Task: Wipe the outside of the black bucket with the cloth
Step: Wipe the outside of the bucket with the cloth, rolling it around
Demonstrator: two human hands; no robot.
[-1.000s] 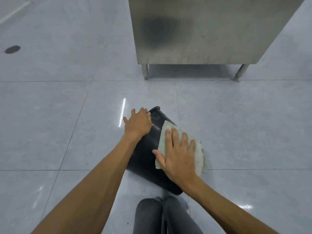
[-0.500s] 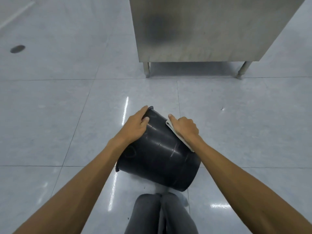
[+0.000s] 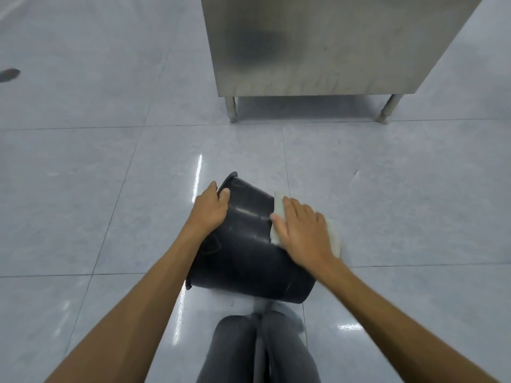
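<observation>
- Overhead, the steel cabinet stood on its short legs at the far side of the tiled floor, well apart from the work and playing no part in it.
- On that floor the black bucket lay tipped on its side, one end pointing away from the person, the other near the knees.
- Its upper wall showed glossy with light streaks; whether that meant it was already wiped could not be told.
- The right hand lay flat, fingers spread, pressing the pale cloth against the bucket's upper right flank, so the wiping looked to be mid-stroke.
- The left hand was curled over the bucket's far end, gripping it to steady it.
- Judging by this, the wipe was under way but unfinished: the left flank and the underside against the floor appeared untouched, and the bucket would likely need rolling to reach them.
</observation>
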